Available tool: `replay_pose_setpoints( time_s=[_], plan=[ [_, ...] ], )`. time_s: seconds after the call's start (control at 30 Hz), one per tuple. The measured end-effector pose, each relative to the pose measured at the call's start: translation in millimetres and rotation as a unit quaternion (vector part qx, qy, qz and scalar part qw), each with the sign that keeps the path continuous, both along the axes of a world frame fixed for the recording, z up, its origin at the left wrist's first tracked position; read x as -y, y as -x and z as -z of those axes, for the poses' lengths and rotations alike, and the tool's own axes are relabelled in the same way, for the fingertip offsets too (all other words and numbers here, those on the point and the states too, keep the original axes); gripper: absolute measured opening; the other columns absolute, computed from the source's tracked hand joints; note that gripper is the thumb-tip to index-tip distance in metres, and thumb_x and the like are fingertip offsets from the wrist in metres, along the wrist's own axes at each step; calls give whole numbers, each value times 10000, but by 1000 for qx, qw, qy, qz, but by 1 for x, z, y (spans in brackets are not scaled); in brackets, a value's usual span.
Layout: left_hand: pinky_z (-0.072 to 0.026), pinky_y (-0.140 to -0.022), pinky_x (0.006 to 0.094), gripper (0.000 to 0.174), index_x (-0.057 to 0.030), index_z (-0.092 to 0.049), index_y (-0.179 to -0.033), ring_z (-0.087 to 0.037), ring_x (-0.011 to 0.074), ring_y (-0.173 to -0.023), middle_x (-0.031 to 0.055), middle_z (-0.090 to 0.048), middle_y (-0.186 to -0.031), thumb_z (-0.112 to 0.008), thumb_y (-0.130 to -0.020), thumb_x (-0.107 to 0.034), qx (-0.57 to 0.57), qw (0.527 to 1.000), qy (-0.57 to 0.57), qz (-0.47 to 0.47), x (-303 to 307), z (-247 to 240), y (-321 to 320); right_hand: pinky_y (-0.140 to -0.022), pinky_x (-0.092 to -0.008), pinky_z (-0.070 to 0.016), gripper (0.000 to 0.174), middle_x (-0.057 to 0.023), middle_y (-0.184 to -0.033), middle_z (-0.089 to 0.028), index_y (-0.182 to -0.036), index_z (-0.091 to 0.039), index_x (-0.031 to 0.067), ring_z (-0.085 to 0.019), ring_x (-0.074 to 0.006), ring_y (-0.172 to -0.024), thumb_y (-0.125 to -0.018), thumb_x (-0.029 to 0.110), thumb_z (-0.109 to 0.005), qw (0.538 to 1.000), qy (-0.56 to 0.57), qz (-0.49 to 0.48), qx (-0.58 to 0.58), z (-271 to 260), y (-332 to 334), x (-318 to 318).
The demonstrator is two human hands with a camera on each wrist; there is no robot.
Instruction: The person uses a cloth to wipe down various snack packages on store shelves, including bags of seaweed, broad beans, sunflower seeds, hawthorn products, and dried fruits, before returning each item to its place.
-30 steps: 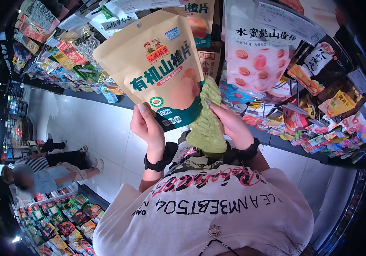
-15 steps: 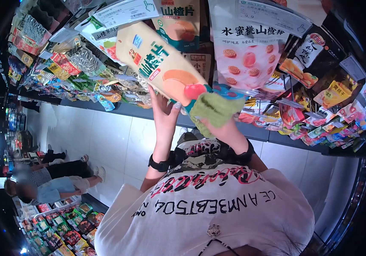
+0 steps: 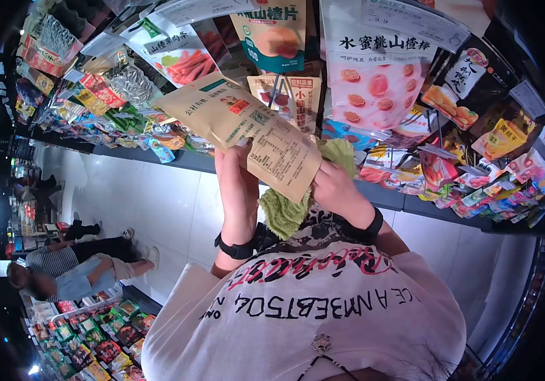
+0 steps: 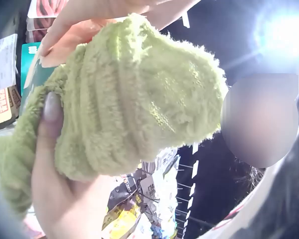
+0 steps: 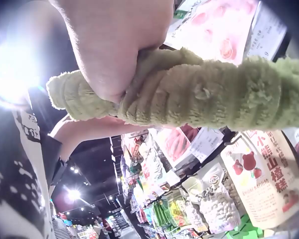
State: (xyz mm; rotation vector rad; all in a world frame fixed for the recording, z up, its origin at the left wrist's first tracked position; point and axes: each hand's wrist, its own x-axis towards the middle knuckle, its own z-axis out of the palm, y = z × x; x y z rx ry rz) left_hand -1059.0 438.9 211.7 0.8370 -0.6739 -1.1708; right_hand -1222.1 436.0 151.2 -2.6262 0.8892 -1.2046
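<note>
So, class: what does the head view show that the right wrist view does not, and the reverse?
Head only: the held kraft pouch, with its QR code.
Right wrist only: the fine print low on the little-bear hawthorn pouch on display.
Both: the green fuzzy cloth, the right hand and the little-bear hawthorn pouch itself.

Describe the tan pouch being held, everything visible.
Tan pouch, matte, paper-like, tilted in the head view from upper left to lower right. The printed side facing that camera carries a red logo, a QR code and a panel of text too small to read. The left hand grips its lower left edge; the right hand is at its right end, gripping green cloth, part of which hangs beneath the pouch.
</note>
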Motion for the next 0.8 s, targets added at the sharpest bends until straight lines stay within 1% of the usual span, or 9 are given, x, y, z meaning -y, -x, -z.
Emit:
replay_pose_setpoints(
  time_s=[0.17,0.37,0.43,0.5,0.57,0.6,0.67,0.77,0.8],
  plan=[
    [-400,-810,295,321,8,-371,-1112,-501,169,-950,109,-501,-1037,-452,-849,-157,-19,999,14,-31,5,-5,9,-621,-307,-456,217,-66,-823,-497,-794,-539,15,-507,-226,-809,-579,31,-556,994,42,-6,-103,-1,10,-4],
    [-453,-688,256,316,38,-427,-1052,-558,142,-821,101,-556,-946,-479,-847,-196,53,996,41,-61,20,12,-8,-662,-317,-456,287,-92,-945,-521,-903,-510,-8,-507,-249,-905,-631,52,-578,973,-225,54,-12,8,41,-5],
    [-455,-672,254,317,38,-439,-1038,-562,138,-801,101,-561,-934,-485,-844,-208,56,996,37,-61,20,12,-13,-739,-293,-433,361,-122,-1042,-503,-1016,-472,-17,-495,-223,-973,-685,69,-589,888,-422,45,179,9,58,-7],
    [-456,-673,255,320,32,-447,-1037,-562,137,-804,102,-563,-933,-494,-840,-216,70,997,31,-16,16,11,-16,-796,-274,-397,370,-116,-1081,-487,-1098,-438,0,-482,-184,-1001,-807,214,-516,934,-280,116,192,29,73,-12],
    [-456,-673,255,319,31,-449,-1038,-563,138,-805,103,-562,-934,-493,-840,-214,75,997,22,-4,11,10,-14,-851,-291,-374,453,-83,-1148,-445,-1203,-339,32,-442,-174,-1052,-873,342,-347,744,-460,166,455,27,82,-14],
    [-457,-674,256,317,30,-451,-1040,-563,139,-805,103,-562,-935,-492,-840,-213,81,997,14,7,9,9,-13,-851,-291,-374,453,-83,-1148,-445,-1203,-339,32,-442,-174,-1052,-873,342,-347,744,-460,168,454,14,81,-15],
    [-460,-672,259,306,42,-456,-1028,-561,138,-792,106,-560,-924,-488,-844,-201,76,997,17,16,6,10,-11,-886,-312,-360,508,-74,-1176,-419,-1239,-282,53,-420,-178,-1085,-879,411,-255,650,-394,162,629,-17,79,-17],
    [-463,-673,259,299,56,-460,-1023,-557,136,-782,112,-559,-912,-481,-850,-186,73,997,23,24,1,9,-6,-899,-335,-358,514,-83,-1182,-409,-1235,-281,42,-414,-179,-1096,-879,411,-244,713,-321,193,593,-24,79,-28],
    [-461,-681,260,304,46,-452,-1038,-561,142,-800,111,-557,-930,-480,-847,-189,79,995,26,47,0,9,-6,-893,-344,-365,431,-93,-1167,-424,-1204,-327,18,-432,-202,-1084,-867,282,-373,712,-303,169,610,-31,73,-35]
  ],
)
